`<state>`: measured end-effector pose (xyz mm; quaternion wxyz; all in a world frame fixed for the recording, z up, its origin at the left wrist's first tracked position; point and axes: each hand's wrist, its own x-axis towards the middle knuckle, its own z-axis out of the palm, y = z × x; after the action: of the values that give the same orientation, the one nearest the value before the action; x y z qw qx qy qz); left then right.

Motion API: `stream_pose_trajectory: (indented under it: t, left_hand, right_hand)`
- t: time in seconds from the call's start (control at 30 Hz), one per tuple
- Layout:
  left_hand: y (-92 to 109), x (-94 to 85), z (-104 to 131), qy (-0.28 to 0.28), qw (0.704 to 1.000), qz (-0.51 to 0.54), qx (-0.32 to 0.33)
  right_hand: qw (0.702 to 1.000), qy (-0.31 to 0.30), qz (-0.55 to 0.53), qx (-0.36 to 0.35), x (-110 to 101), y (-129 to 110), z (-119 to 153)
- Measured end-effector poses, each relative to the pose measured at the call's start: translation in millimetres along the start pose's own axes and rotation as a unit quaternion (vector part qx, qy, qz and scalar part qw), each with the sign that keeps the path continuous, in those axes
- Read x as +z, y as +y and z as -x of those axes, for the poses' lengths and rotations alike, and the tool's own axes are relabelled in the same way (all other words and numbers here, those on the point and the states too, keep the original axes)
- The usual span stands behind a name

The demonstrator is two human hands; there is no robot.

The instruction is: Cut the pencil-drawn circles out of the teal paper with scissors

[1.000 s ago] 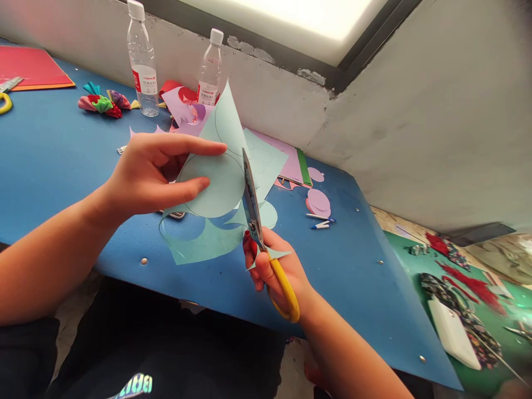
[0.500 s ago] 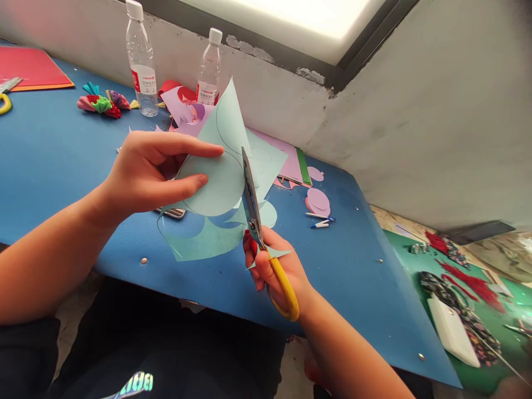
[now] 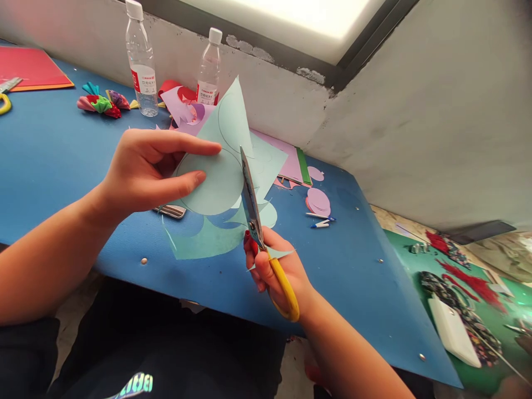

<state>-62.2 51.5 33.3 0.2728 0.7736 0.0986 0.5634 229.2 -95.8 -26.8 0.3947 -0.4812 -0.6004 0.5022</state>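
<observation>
Scissors [image 3: 253, 221] in curled fingers of the right hand [image 3: 294, 274] lie tips-far right of a circle [image 3: 220, 191] on pale green paper [image 3: 236, 116], pinched from the left by fingers of the left hand [image 3: 143, 166] above the worktop [image 3: 341, 282].

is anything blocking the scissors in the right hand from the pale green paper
Nothing visible: the scissors in the right hand are at the pale green paper that the left hand holds. A paper scrap sits near the handle.

Head-worn view, close, facing forward and down
</observation>
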Motion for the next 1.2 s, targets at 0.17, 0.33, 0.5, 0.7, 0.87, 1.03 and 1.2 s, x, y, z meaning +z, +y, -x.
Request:
stream_pose_trajectory:
  t: [0.17, 0.33, 0.5, 0.7, 0.87, 1.03, 1.2]
  left_hand:
    - [-1.6, -0.1, 0.0, 0.0, 1.0, -0.005, 0.008]
    - [-7.3, -2.9, 1.3, -0.004, 0.999, -0.031, 0.009]
    - [-5.7, -0.9, 2.9, 0.005, 0.998, -0.062, 0.001]
    - [-3.3, -0.6, 1.1, -0.002, 0.999, -0.047, 0.016]
    - [-1.5, -1.4, 0.6, -0.023, 0.998, -0.059, 0.002]
    - [-1.6, -4.7, 1.8, -0.045, 0.996, -0.067, 0.023]
    - [-6.2, -10.4, 3.1, -0.076, 0.99, -0.103, 0.065]
  right_hand:
    - [1.0, 0.002, 0.007, 0.008, -0.6, -1.2, 0.3]
    - [1.0, 0.0, 0.008, 0.01, 0.4, -2.7, -0.2]
    - [1.0, 0.002, 0.01, 0.005, 0.4, -3.4, -0.4]
    - [1.0, -0.004, 0.007, -0.004, -2.0, -0.2, -1.9]
    - [1.0, 0.001, 0.02, -0.002, -2.6, 0.4, -3.2]
    - [1.0, 0.001, 0.016, -0.008, -2.8, 0.4, -4.0]
    - [1.0, -0.001, 0.013, -0.026, -3.3, 2.7, -3.5]
